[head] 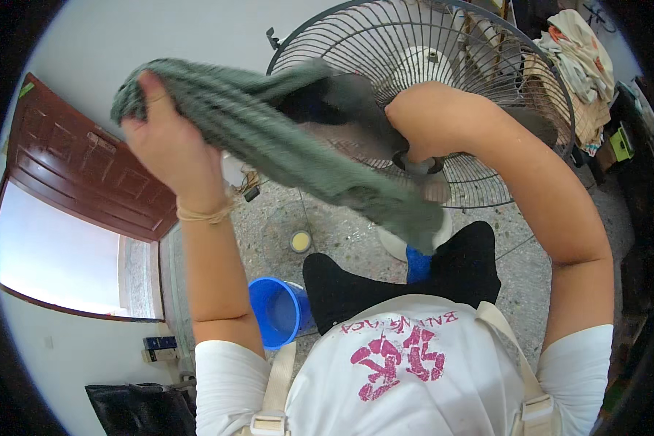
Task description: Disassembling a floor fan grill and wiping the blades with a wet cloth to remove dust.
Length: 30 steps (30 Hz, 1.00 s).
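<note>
My left hand (169, 136) is raised at the upper left, gripping a bunched end of a grey-green cloth (283, 147). The cloth stretches down and right across the fan, its far end loose-looking and blurred near my knee. A large floor fan with a dark wire cage (338, 32) stands before me. My right hand (422, 122) is bent sharply at the wrist by the fan's middle. Its fingers are hidden, so I cannot tell what they hold. Beneath it sits a dark ring with a grey centre. Grey fan blades (531, 125) show blurred in the cage.
A blue bucket (275, 313) stands on the speckled floor left of my legs, with a round yellow-topped object (300, 241) beyond it. The white fan base (395, 242) is near my feet. Piled fabric (577, 65) lies right; a brown door (82, 152) is left.
</note>
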Motion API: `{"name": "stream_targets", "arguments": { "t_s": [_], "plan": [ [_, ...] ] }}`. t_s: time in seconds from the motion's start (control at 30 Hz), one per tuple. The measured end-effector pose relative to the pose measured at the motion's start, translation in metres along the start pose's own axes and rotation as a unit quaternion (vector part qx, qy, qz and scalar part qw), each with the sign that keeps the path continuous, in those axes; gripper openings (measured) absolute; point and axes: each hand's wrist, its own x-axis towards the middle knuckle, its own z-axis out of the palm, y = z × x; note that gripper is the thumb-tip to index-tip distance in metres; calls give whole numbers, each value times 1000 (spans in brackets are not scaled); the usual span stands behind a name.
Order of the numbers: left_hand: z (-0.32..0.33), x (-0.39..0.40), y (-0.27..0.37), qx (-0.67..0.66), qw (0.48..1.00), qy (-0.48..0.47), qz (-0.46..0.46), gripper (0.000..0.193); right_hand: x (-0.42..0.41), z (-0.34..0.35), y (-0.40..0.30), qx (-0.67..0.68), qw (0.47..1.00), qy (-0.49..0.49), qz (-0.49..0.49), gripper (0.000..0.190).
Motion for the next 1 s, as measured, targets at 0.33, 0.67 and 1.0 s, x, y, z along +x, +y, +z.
{"name": "stream_targets", "arguments": {
  "t_s": [0.33,0.67,1.0],
  "plan": [
    [-84,61,10,193,971,-69,-120,24,2,11,12,9,999,30,6,30],
    [-130,45,-9,-64,911,-93,-397,28,-12,5,-2,-52,992,98,67,32],
    [-124,-27,6,-288,787,-145,-527,33,-9,52,-110,246,912,310,-106,53]
  ]
}}
